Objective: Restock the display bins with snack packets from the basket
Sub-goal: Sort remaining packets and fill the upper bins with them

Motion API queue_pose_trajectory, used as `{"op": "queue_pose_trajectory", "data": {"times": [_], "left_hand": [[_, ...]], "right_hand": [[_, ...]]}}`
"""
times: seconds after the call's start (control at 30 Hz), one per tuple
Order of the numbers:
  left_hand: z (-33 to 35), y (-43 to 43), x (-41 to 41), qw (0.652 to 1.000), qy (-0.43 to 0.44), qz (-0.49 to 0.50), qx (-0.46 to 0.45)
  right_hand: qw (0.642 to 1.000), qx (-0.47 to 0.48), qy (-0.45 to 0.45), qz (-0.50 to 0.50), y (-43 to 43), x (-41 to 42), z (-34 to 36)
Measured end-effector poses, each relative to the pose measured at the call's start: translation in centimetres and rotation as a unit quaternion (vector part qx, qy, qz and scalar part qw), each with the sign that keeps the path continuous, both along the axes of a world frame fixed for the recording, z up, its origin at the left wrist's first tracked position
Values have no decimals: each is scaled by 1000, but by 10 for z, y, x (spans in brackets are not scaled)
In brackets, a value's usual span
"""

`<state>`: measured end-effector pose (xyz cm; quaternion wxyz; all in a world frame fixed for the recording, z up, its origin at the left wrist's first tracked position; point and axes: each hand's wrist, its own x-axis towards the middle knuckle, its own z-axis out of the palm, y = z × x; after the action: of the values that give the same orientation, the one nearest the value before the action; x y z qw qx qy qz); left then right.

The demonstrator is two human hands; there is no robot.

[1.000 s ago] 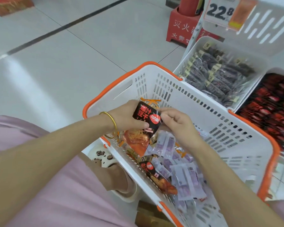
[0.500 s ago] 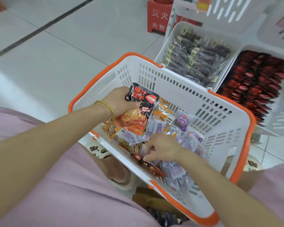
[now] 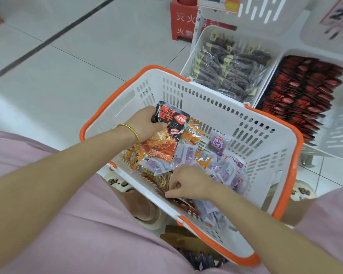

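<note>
My right hand [image 3: 188,183] pinches a red packet [image 3: 166,192] against the basket's [image 3: 265,135] near wall, my left hand [image 3: 145,123] grips a black-and-orange packet [image 3: 169,133] above the pile, display bins [image 3: 204,38] just beyond.

Both bare forearms reach forward into the basket [image 3: 206,99]. The left hand [image 3: 145,123] is raised toward the basket's far-left corner, thumb and curled fingers gripping a black-and-red packet [image 3: 170,131] upright. The right hand [image 3: 188,182] sits lower, at the basket's near wall, knuckles up, thumb and forefinger pinching a red-edged packet [image 3: 178,199].
</note>
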<state>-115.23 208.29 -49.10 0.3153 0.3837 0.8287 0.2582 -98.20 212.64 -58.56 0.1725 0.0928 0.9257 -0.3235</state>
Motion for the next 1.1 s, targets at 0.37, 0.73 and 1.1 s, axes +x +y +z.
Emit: {"op": "queue_pose_trajectory", "data": {"times": [0.37, 0.73, 1.1], "left_hand": [[2, -1, 1, 999, 7, 45, 29], [-1, 14, 20, 972, -174, 136, 75], [2, 38, 48, 987, -93, 20, 130]], "right_hand": [[932, -207, 100, -279, 42, 10, 34], [745, -396, 229, -486, 83, 26, 75], [736, -388, 224, -508, 102, 34, 93]]}}
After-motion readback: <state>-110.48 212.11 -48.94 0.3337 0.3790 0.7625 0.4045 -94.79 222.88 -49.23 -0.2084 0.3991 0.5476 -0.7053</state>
